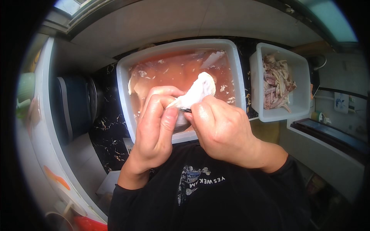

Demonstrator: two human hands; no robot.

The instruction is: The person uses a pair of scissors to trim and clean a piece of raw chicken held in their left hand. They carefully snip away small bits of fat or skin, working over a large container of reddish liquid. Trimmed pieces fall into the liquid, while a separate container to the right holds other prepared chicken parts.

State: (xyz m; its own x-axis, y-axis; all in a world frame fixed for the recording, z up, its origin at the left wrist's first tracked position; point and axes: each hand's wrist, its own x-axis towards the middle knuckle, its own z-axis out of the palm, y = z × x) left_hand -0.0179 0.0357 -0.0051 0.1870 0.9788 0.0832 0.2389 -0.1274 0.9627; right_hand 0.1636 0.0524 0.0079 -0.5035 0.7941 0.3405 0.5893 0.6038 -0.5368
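A piece of pale raw meat with skin (199,89) is held up over the near part of a large white plastic tub (238,72) of reddish water. My left hand (157,124) pinches its lower left end between thumb and fingers. Against its lower right side is my right hand (221,127), closed around a small dark tool (186,110), of which only a short part shows; its kind cannot be told. A darker rounded part hangs below the fingers. Pale scraps and larger pieces float or lie in the water.
To the right stands a smaller white plastic tub (302,101) with a heap of raw meat strips (276,83). Both tubs rest on a black marbled countertop (111,138). A dark blue box-like object (73,106) stands at the left, and a wall rises behind the tubs.
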